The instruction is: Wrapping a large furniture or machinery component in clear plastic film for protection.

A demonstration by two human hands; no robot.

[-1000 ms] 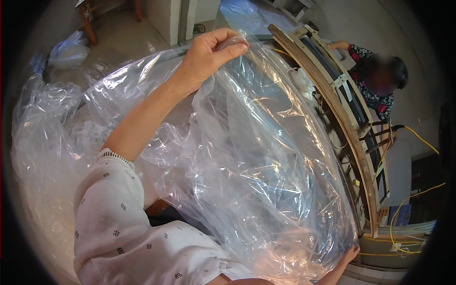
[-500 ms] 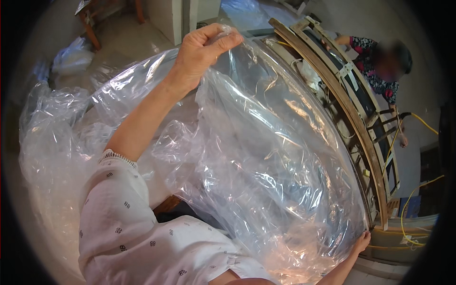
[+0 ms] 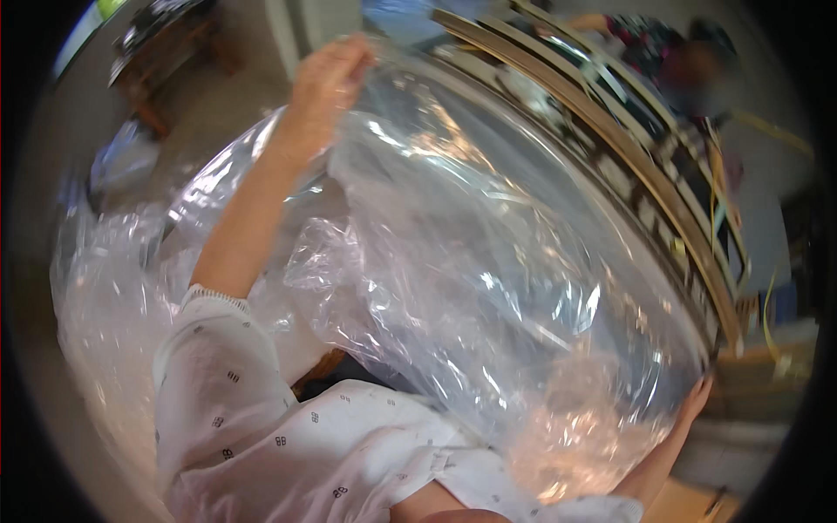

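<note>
A large clear plastic sheet (image 3: pixel 488 261) billows in front of me and fills most of the view. My left hand (image 3: pixel 327 83) is raised at the upper left and pinches the sheet's top edge. My right hand (image 3: pixel 696 399) is low at the right, mostly behind the plastic, with fingers on the sheet's lower right edge beside a long wooden frame (image 3: pixel 645 192). My left sleeve (image 3: pixel 227 392) is white with small dark marks.
The wooden frame with slats curves from top centre to the right edge. Another person (image 3: pixel 689 65) in dark patterned clothes stands behind it at the upper right. A dark wooden piece of furniture (image 3: pixel 166 52) is at the upper left. Yellow cables (image 3: pixel 767 296) hang at right.
My left hand has lifted higher and further left, pulling the sheet's top edge up. The plastic has spread wider toward the right, and my right hand stays low at its edge.
</note>
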